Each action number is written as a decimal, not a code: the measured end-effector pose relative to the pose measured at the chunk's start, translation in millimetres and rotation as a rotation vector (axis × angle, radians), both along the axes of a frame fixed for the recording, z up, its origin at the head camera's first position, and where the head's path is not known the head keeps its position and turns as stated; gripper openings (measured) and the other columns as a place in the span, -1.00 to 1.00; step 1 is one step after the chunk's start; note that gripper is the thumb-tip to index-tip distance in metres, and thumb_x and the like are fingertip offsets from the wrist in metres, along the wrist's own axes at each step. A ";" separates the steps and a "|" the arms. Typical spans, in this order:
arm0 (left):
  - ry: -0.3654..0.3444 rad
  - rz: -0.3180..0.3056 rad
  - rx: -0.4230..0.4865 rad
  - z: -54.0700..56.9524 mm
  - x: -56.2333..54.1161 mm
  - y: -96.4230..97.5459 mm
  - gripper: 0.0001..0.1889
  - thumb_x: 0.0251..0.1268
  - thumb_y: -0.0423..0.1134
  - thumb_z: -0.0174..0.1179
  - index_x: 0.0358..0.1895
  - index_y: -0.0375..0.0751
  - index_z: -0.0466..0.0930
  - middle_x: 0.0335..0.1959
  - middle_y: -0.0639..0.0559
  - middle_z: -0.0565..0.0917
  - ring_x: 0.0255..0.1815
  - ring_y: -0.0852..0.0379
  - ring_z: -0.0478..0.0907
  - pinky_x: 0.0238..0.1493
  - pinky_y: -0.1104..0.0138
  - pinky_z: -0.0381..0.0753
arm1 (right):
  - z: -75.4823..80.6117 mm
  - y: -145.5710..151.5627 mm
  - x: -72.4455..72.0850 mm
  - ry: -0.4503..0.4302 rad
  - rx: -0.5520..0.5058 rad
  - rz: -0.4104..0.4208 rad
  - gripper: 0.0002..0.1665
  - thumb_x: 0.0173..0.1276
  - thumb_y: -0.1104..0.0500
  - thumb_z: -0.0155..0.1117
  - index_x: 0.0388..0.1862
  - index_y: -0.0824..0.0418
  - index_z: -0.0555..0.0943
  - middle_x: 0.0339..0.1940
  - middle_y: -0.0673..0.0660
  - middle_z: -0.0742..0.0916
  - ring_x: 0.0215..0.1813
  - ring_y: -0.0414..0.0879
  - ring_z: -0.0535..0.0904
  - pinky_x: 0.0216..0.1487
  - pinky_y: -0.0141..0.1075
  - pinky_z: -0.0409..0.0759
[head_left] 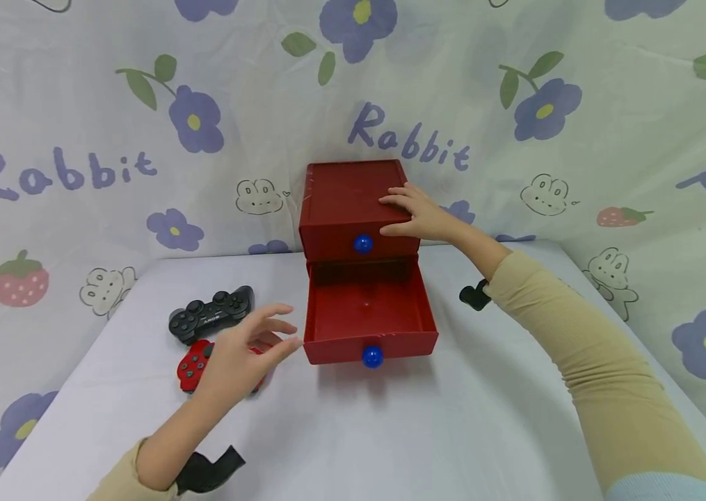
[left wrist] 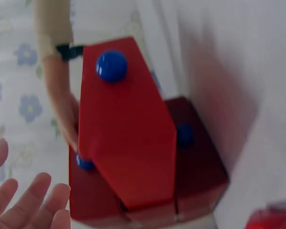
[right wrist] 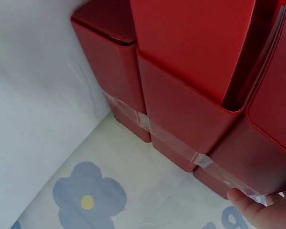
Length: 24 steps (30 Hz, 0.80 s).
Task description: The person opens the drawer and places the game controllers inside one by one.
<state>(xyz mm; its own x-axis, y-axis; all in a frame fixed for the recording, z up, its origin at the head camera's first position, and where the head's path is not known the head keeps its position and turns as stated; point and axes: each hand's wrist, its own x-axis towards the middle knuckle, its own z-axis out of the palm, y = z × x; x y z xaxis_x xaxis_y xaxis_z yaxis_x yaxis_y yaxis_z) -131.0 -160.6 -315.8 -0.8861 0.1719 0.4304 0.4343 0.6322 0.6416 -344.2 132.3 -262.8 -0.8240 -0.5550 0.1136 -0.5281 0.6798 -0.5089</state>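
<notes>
A red drawer cabinet (head_left: 353,195) with blue knobs stands against the back cloth. Its middle drawer (head_left: 365,306) is pulled out, and only the bare red inside shows. My right hand (head_left: 418,214) rests on the cabinet's upper right edge, fingers spread over the top and thumb over the front. Beside the drawer's front left corner is my left hand (head_left: 243,358), its fingers loosely bent and holding nothing. Under that hand lies a red game controller (head_left: 193,365), partly hidden. The left wrist view shows the drawer front with its blue knob (left wrist: 112,66).
A black game controller (head_left: 211,315) lies behind the red one on the white table (head_left: 453,431). Black straps (head_left: 209,472) show at both wrists. Patterned cloth (head_left: 252,104) hangs close behind the cabinet. Clear tape (right wrist: 171,143) runs across the cabinet's units.
</notes>
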 end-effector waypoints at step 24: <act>-0.216 -0.141 -0.328 -41.9 -33.1 -111.0 -0.24 -0.10 -0.11 0.42 0.22 -0.27 0.30 0.16 -0.25 0.42 0.17 -0.24 0.27 -0.04 -0.24 0.38 | -2.2 0.2 -2.6 0.024 -0.002 0.002 -0.22 0.17 -0.06 0.23 0.35 0.14 0.27 0.46 0.17 0.14 0.49 0.07 -0.27 0.38 0.13 -0.12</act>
<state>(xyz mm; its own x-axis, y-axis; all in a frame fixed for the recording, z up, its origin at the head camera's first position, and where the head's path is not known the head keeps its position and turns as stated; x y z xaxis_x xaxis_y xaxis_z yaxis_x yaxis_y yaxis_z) -164.1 -271.6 -357.7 -0.9081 0.3950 0.1393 0.4086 0.7621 0.5022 -346.8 132.4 -265.1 -0.8198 -0.5566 0.1343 -0.5416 0.6777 -0.4975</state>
